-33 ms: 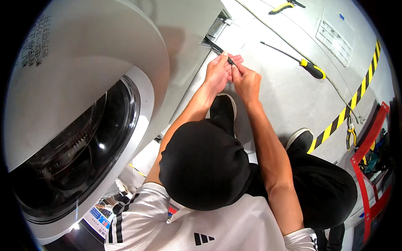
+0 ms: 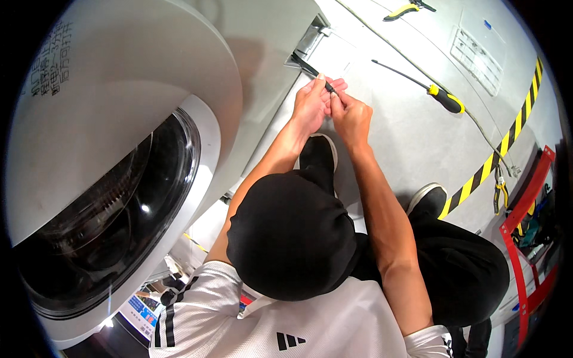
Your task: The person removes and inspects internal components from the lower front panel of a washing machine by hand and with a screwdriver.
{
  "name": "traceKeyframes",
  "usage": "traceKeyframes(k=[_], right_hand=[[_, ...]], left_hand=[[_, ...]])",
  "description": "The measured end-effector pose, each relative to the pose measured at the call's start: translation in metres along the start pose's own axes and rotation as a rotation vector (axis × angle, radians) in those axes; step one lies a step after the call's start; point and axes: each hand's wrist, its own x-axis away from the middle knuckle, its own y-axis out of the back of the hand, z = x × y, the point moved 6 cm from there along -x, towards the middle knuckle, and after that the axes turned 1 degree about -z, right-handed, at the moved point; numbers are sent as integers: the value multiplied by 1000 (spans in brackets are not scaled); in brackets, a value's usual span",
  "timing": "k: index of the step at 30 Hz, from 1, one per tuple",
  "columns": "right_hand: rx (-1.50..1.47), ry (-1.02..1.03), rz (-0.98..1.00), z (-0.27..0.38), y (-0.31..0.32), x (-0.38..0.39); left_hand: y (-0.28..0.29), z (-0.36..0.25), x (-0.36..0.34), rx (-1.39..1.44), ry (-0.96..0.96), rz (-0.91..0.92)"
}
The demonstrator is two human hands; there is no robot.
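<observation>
A slim black hose comes out of a small square opening low in the front of a washing machine. My left hand holds the hose from below, thumb on top and the other fingers partly stretched out beneath it. At the hose's free end, my right hand is closed in a pinch on the tip. The fingers cover most of that tip, so its exact shape is hidden. Both hands meet just outside the opening, above my dark shoe.
A black-and-yellow screwdriver lies on the floor right of my hands, beside a long grey cable. Farther off are yellow-handled pliers and a clear compartment box. Striped tape, more pliers and a red-edged tool bag are at right.
</observation>
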Motion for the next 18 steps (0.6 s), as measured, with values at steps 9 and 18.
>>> traceKeyframes(k=[9,18], right_hand=[[-128,-62,35,-4,0,-4],[-352,-355,141,-11,1,-4]], left_hand=[[-6,0,0,5,-20,35],[2,2,-6,129,53,-58]])
